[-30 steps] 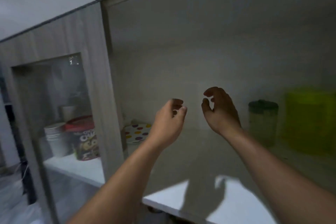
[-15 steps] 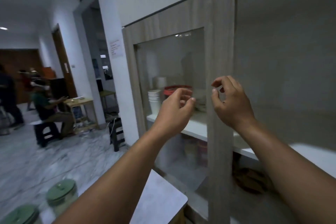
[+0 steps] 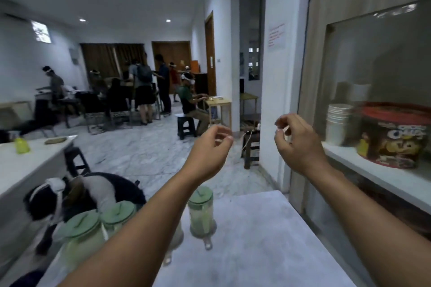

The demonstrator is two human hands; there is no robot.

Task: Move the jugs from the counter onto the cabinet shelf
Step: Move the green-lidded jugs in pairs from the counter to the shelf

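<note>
Both hands, left hand (image 3: 207, 147) and right hand (image 3: 296, 140), are hovering loosely curled and holding nothing above the worktop (image 3: 268, 235). The jugs (image 3: 201, 212) are crowding together there; a hasty reach risks toppling neighbours.

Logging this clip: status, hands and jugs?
Left hand and right hand raised, empty. Green-lidded jugs on the counter, untouched. Nothing blocking them.
</note>
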